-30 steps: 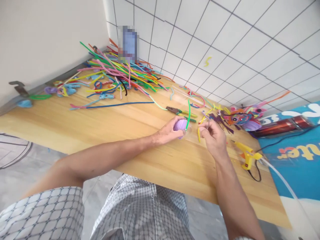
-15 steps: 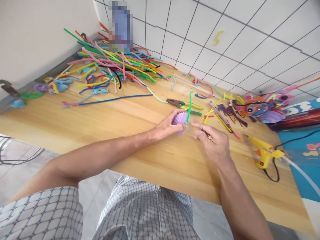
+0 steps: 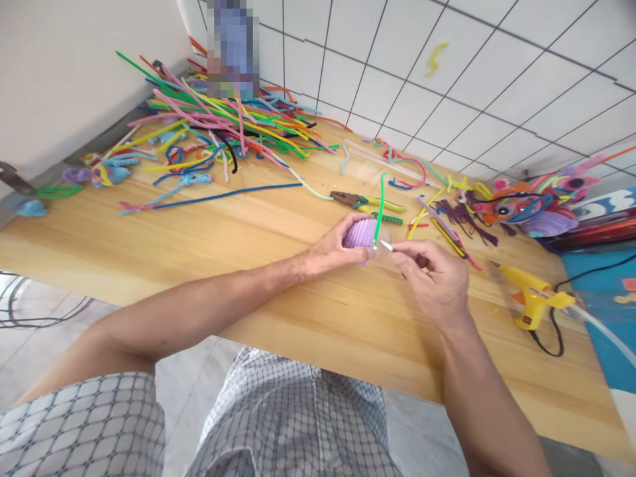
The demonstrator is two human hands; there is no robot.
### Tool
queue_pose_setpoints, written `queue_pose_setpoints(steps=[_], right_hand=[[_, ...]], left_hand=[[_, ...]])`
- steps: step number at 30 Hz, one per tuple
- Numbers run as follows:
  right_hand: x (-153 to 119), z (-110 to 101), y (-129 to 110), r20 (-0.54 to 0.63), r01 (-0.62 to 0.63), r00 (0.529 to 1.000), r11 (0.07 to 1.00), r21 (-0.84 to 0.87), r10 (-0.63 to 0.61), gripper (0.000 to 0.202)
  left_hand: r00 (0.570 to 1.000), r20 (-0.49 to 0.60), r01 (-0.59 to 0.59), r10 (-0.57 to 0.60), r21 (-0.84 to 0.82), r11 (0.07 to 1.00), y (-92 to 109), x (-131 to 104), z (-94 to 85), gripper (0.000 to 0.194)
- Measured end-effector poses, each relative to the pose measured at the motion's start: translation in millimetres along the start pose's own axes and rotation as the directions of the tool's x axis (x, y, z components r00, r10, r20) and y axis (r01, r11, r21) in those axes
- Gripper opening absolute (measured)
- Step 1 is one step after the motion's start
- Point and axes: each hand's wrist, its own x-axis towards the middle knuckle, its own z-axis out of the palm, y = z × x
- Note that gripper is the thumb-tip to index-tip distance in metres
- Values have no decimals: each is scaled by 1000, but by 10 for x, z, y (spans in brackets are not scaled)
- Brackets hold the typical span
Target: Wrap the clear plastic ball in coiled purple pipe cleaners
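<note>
My left hand (image 3: 334, 248) is wrapped round a rounded purple ribbed piece (image 3: 360, 234), thumb on the near side. A clear, see-through part seems to join the piece on its right. From that side a green pipe cleaner (image 3: 381, 207) stands almost upright. Close by on the right, my right hand (image 3: 436, 273) pinches a small tool with a pointed silver tip (image 3: 386, 245). The tip points at the foot of the green pipe cleaner; whether it touches the clear part I cannot tell. My fingers hide the tool's handle.
Pliers (image 3: 348, 199) lie just beyond my left hand. A large heap of coloured pipe cleaners (image 3: 238, 126) fills the back left. At right are a yellow glue gun (image 3: 534, 291) with its cord, a yellow-black cutter (image 3: 448, 238) and a colourful pipe-cleaner figure (image 3: 517, 209).
My right hand has drawn slightly to the right of the purple piece, and its tool tip now shows clearly. My left hand keeps its hold. The view has shifted a little.
</note>
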Motion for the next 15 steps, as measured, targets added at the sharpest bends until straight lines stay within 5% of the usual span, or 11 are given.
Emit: queue_pose_setpoints(steps=[15], right_hand=[[-15,7,-58,13,136,991,986,-100,-135,7]], left_hand=[[1000,-8,-30,30,15,999,-62,15,-15,79]])
